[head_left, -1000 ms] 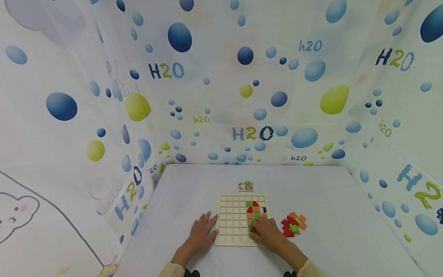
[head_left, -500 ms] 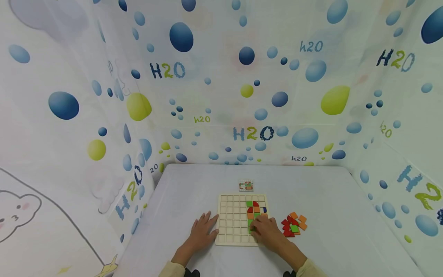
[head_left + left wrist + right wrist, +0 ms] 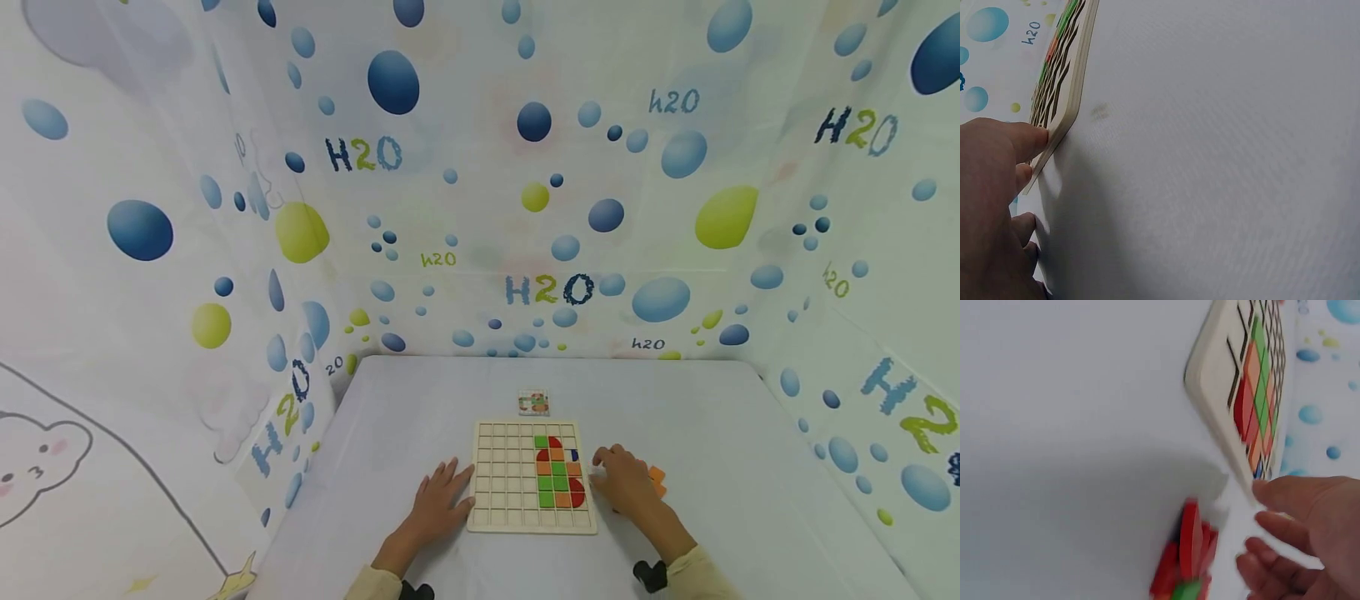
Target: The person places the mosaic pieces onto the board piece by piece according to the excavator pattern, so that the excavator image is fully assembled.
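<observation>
A wooden grid board (image 3: 506,479) lies on the white table, its right columns filled with green, orange and red tiles (image 3: 559,475). My left hand (image 3: 437,500) rests at the board's left edge with fingers spread; in the left wrist view its thumb (image 3: 1025,140) touches the board's rim. Just off the board's right side hovers my right hand (image 3: 628,483), fingers loosely bent and holding nothing. It covers most of the loose tile pile; only some orange tiles (image 3: 657,480) show beyond it. The right wrist view shows red tiles (image 3: 1191,540) and a green tile (image 3: 1186,590) below the fingers.
A small picture card (image 3: 533,402) lies behind the board. The white-covered table (image 3: 420,400) meets patterned curtains (image 3: 465,208) at the back and sides. One board cell at the right holds a partly blue piece (image 3: 574,455).
My right hand has left the board and moved right to the loose tiles. The tiles it covered on the board, including a rounded red pair, now show. My left hand stays put.
</observation>
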Tool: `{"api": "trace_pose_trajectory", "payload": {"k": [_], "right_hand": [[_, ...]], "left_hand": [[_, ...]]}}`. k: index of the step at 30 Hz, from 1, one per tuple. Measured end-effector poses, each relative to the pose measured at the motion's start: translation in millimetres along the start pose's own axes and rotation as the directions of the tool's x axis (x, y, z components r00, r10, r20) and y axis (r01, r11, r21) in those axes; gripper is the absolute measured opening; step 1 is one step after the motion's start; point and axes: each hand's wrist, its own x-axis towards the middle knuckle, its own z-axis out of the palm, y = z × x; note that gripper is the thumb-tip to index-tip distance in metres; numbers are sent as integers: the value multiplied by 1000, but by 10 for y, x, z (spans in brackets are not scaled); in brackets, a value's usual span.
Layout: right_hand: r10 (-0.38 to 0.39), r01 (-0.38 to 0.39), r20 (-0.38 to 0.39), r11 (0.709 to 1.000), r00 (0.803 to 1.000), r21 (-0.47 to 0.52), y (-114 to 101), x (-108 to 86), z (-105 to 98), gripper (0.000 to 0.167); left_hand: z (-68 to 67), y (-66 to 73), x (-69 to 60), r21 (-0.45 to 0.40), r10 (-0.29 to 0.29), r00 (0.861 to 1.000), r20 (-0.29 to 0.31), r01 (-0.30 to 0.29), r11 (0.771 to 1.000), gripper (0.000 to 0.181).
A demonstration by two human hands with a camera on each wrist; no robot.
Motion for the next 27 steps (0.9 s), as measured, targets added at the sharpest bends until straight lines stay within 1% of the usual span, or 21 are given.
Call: {"api": "trace_pose_trajectory", "payload": {"k": [2, 5, 7, 10, 13, 16, 18, 22, 27], "right_hand": [[56, -56, 2, 996, 998, -64, 92, 1, -42, 24], [89, -85, 40, 991, 995, -106, 180, 0, -42, 22], [80, -74, 57, 992, 995, -101, 207, 7, -24, 18], [60, -56, 46, 995, 997, -84, 229, 23, 17, 14], [41, -39, 21, 996, 999, -82, 237, 42, 42, 15], [36, -35, 14, 996, 999, -77, 237, 75, 62, 17], [53, -52, 21, 997, 998, -52, 229, 97, 68, 19], [92, -89, 50, 994, 995, -56, 197, 139, 56, 21], [99, -93, 73, 992, 992, -89, 179, 184, 73, 23]], "left_hand": [[-1, -1, -11, 0, -1, 1000, 3, 1, 1000, 58], [-15, -4, -24, 7, -10, 1000, 3, 10, 1000, 58], [-24, -8, -22, 0, -10, 1000, -3, 10, 1000, 57], [-12, -13, -7, -4, -10, 1000, -5, 10, 1000, 57], [11, -17, 10, -6, -7, 1000, -1, 7, 1000, 58], [29, -22, 22, -2, -8, 1000, -4, 8, 1000, 58], [38, -27, 22, -6, -5, 1000, -10, 4, 1000, 58], [48, -30, 12, -2, 4, 1000, -20, -4, 1000, 57], [38, -20, 11, 1, -13, 1000, 4, 13, 1000, 58]]}}
